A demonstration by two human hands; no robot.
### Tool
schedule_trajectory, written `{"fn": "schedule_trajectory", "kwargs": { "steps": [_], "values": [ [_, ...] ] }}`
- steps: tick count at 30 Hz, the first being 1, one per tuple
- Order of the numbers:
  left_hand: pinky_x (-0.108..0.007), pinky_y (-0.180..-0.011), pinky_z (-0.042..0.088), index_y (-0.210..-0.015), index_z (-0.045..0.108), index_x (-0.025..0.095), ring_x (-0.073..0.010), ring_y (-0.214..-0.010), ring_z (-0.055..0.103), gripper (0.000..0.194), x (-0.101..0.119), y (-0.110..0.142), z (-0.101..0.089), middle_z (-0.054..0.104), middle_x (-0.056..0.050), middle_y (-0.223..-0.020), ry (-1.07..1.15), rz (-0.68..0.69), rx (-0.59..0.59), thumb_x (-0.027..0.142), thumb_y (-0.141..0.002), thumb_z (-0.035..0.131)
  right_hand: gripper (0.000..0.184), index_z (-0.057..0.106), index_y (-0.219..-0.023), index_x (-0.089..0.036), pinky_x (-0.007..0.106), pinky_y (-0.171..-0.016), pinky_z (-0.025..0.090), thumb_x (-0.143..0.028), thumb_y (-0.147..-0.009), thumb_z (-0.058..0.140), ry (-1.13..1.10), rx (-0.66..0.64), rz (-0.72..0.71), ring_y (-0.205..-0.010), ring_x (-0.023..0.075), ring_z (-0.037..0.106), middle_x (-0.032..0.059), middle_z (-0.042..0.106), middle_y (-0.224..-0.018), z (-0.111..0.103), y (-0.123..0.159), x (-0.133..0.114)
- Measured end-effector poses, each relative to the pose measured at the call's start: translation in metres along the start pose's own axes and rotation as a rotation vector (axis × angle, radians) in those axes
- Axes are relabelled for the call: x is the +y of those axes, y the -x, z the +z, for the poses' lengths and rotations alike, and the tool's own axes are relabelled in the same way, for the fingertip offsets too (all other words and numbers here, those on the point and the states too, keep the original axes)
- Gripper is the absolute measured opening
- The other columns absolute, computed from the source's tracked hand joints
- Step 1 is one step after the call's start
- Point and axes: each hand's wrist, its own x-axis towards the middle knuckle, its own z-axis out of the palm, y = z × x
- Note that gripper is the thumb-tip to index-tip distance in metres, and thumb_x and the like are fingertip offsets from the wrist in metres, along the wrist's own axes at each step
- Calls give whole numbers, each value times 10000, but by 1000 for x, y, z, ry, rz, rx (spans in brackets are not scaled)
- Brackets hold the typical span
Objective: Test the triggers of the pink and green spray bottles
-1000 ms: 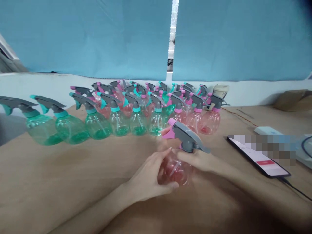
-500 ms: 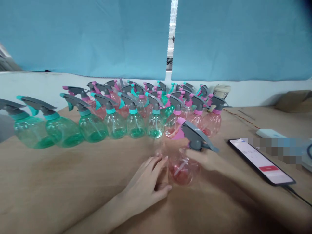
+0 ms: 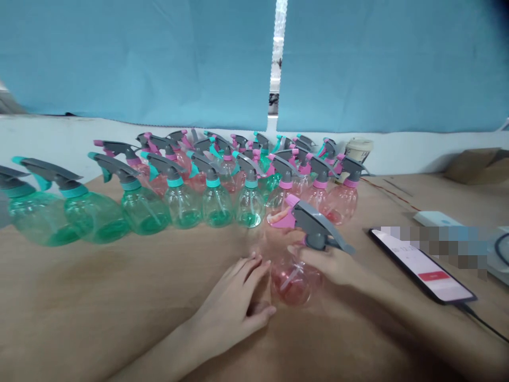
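The pink spray bottle (image 3: pixel 292 284) is located in front of the person, nearer than the front row of bottles. The right hand (image 3: pixel 330 262) is clamped around its neck, with one finger at the pink trigger (image 3: pixel 287 216). The left hand (image 3: pixel 234 302) is apart from the right, fingers loosely curved, just beside the bottle and not gripping it.

Risk: unintended discharge. Cause: a squeeze at the trigger. The nozzle (image 3: pixel 292 200) points toward the row, so any spray is likely to strike the green spray bottles (image 3: pixel 186 207) or the pink-collared bottles (image 3: pixel 341 201).

Risk: slipping or tipping. Cause: one-handed support at the narrow neck of a smooth, round body.

Risk: toppled neighbours. Cause: forward movement into closely spaced bottles.

Risk: displaced smartphone (image 3: pixel 429 270). Cause: a sideways sweep of the right forearm, or a snag on the cable (image 3: pixel 477 318).

Visibility limits: the right palm is concealed, and blur softens its fingers. Whether the held bottle's base touches the surface (image 3: pixel 119 297) cannot be determined; nor can contact at the left fingertips. Whether the darker colour low in the bottles is liquid is unclear. The leftmost green bottle is cut off by the picture edge. Rear bottles overlap and cannot be reliably counted. Pixelation masks the area beside the smartphone.
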Motion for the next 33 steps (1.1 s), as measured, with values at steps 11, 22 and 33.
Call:
{"fn": "schedule_trajectory", "kwargs": {
  "steps": [11,22,33],
  "values": [
    [-466,-1042,308,-1374,320,176,-282,-1307,308,628,0,1,2,357,-119,-1424,-53,28,6,425,-846,553,111,576,-757,-232,325,-664,505,-297,-709,500,-46,-5,35,-714,179,572,29,569,-754,4,0,9],
    [-470,-1040,311,-1366,334,180,-282,-1304,315,616,0,-1,0,358,-118,-1423,-49,20,-3,434,-849,551,113,567,-760,-225,311,-628,495,-320,-726,516,-41,3,52,-657,151,555,20,584,-772,5,1,15],
    [-466,-1024,322,-1348,376,177,-288,-1291,324,613,1,-1,-2,378,-131,-1403,-71,7,2,441,-829,567,116,550,-755,-241,296,-601,510,-217,-662,486,32,-29,9,-629,154,569,2,587,-724,-2,-1,7]
  ]
}}
